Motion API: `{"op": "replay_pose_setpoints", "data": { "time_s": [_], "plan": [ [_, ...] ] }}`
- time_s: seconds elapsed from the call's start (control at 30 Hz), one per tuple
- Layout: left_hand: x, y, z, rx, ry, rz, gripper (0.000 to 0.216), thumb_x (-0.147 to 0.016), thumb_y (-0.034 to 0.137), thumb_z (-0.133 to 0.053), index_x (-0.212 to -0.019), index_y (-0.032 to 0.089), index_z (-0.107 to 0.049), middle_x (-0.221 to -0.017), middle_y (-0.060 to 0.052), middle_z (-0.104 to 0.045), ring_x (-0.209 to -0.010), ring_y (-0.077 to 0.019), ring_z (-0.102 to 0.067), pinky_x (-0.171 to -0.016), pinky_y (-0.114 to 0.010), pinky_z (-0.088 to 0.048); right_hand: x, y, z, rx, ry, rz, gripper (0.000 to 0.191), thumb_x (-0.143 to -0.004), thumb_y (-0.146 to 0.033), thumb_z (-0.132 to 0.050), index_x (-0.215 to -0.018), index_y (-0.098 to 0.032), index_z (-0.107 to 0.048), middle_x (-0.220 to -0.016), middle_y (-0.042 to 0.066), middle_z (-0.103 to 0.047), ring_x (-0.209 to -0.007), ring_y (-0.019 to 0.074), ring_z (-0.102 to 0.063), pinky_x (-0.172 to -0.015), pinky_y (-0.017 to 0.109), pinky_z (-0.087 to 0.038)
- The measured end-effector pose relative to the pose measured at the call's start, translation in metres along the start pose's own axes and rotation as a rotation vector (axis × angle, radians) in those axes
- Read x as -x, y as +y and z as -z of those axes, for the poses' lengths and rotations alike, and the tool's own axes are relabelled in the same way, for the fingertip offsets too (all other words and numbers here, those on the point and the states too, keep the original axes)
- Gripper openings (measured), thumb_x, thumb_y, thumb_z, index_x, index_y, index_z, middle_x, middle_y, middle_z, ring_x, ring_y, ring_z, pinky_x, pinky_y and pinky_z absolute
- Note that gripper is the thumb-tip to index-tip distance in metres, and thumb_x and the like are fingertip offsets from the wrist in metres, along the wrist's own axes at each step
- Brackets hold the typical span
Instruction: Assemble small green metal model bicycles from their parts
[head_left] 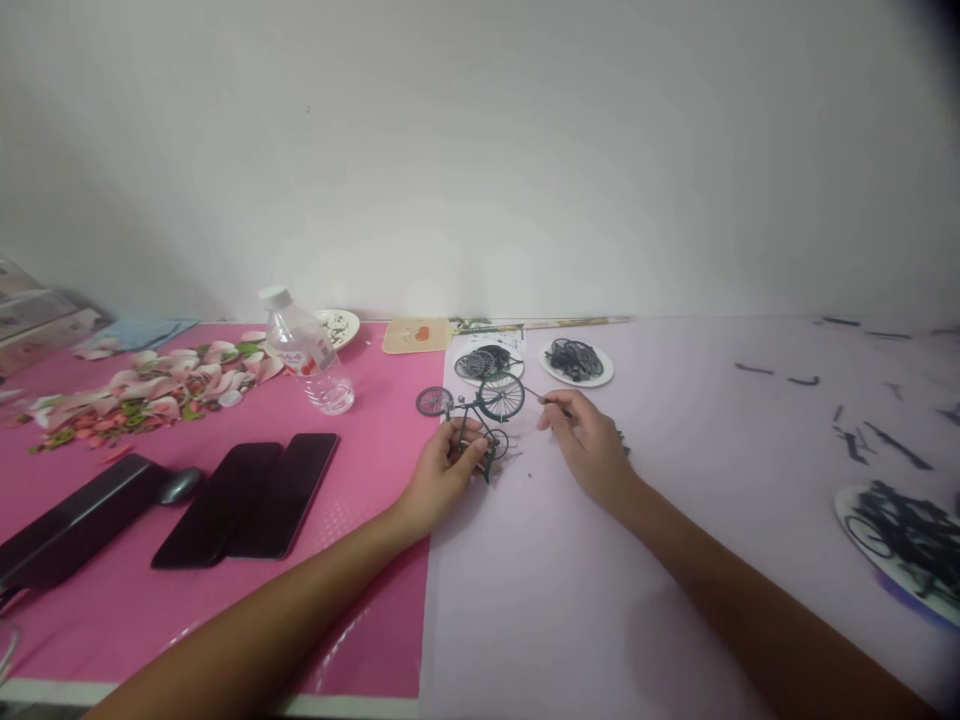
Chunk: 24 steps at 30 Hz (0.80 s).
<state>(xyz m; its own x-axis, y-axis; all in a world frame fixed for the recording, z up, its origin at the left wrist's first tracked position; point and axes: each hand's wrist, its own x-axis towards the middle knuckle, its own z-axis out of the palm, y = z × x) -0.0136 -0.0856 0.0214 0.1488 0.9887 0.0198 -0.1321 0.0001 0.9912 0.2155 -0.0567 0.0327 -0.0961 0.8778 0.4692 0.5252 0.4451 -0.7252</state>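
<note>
My left hand (448, 470) is closed around the frame of a dark green miniature bicycle (500, 398), tilted with its wheels pointing up and away. Just right of its large spoked wheel, my right hand (589, 440) pinches a thin dark rod-like part (534, 393) between thumb and fingers. The rod's tip comes close to the wheel; whether they touch I cannot tell. Behind the bicycle stands a white plate of dark wheels (487, 362). A second white plate (606, 374) beside it bears more dark round parts. Some small dark pieces show partly behind my right hand.
Loose dark parts (896, 445) lie at the right, near a plate heaped with dark pieces (907, 540). On the pink left side are a water bottle (307, 355), two phones (285, 495), a long black case (82, 525) and pink petal-like pieces (165, 385). A wall stands behind.
</note>
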Motion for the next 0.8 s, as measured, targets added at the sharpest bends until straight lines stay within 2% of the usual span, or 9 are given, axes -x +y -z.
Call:
{"op": "replay_pose_setpoints", "data": {
  "time_s": [0.1, 0.17, 0.33, 0.47, 0.8],
  "plan": [
    [-0.002, -0.002, 0.001, -0.003, 0.001, -0.005, 0.046, -0.091, 0.047, -0.073, -0.122, 0.017, -0.057, -0.098, -0.006, -0.068, -0.082, -0.0161, -0.070, -0.077, -0.029, -0.056, -0.005, 0.008, 0.002, 0.154, 0.052, 0.087, 0.016, -0.103, -0.035, -0.057, -0.103, -0.024, -0.069, -0.102, 0.008, -0.072, -0.103, 0.0268, -0.063, -0.094, 0.044, -0.050],
    [-0.003, -0.004, 0.002, -0.022, 0.009, 0.002, 0.049, -0.092, 0.048, -0.072, -0.126, 0.016, -0.056, -0.100, -0.007, -0.069, -0.082, -0.0168, -0.071, -0.075, -0.029, -0.056, -0.008, 0.016, 0.002, 0.276, 0.055, 0.153, 0.013, -0.098, -0.032, -0.064, -0.095, -0.024, -0.073, -0.100, 0.008, -0.071, -0.109, 0.0298, -0.058, -0.101, 0.049, -0.046],
    [-0.004, -0.006, 0.002, -0.003, 0.030, -0.001, 0.048, -0.091, 0.052, -0.072, -0.119, 0.016, -0.057, -0.094, -0.006, -0.069, -0.081, -0.0173, -0.071, -0.073, -0.029, -0.056, -0.010, 0.034, -0.007, 0.441, 0.060, 0.169, 0.011, -0.090, -0.028, -0.072, -0.083, -0.025, -0.080, -0.095, 0.009, -0.072, -0.106, 0.0320, -0.054, -0.094, 0.051, -0.047],
    [-0.005, -0.006, 0.001, 0.041, 0.040, -0.035, 0.047, -0.089, 0.053, -0.074, -0.113, 0.016, -0.058, -0.091, -0.004, -0.067, -0.080, -0.0167, -0.070, -0.075, -0.030, -0.057, -0.006, 0.037, -0.011, 0.523, 0.005, 0.168, 0.013, -0.090, -0.030, -0.073, -0.083, -0.028, -0.084, -0.100, 0.008, -0.074, -0.109, 0.0329, -0.053, -0.089, 0.048, -0.048],
    [-0.004, -0.006, 0.001, 0.016, 0.033, -0.057, 0.039, -0.091, 0.049, -0.072, -0.109, 0.016, -0.059, -0.093, -0.005, -0.068, -0.081, -0.0158, -0.068, -0.076, -0.029, -0.056, -0.006, 0.038, -0.007, 0.513, -0.109, 0.214, 0.015, -0.093, -0.030, -0.070, -0.097, -0.027, -0.084, -0.102, 0.008, -0.077, -0.109, 0.0320, -0.056, -0.092, 0.049, -0.051]
  ]
}}
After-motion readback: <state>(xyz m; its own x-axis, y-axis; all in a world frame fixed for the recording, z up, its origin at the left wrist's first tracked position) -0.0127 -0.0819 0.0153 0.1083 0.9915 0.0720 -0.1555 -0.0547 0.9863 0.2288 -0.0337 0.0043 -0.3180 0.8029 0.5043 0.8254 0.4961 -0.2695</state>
